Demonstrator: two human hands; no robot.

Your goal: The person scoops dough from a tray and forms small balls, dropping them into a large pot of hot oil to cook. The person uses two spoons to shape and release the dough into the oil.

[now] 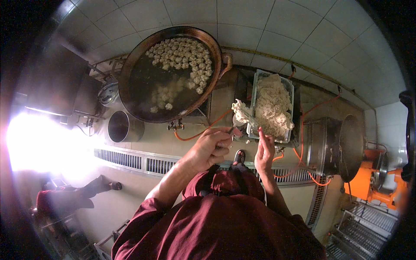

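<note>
My left hand [212,148] is closed, and the end of a small dark tool [234,131] shows past its fingers. To its right, my right hand [264,151] is closed round the lower end of a flat tool [253,122] smeared with pale batter. A clump of wet batter [241,111] hangs at the tool's far end, over the left edge of a clear rectangular tub [254,92]. The tub is heaped with pale, lumpy batter [274,99]. At the left stands a wide pan [138,93] of dark oil, with many small pale balls [182,54] floating at its far side.
A tall metal pot [119,126] stands below the pan. Orange gas hoses [190,138] run past the burners. Another large pan [351,147] stands at the right, near an orange machine [372,182]. A person [71,197] is at the lower left, beside strong glare. A drain grate [130,160] crosses the floor.
</note>
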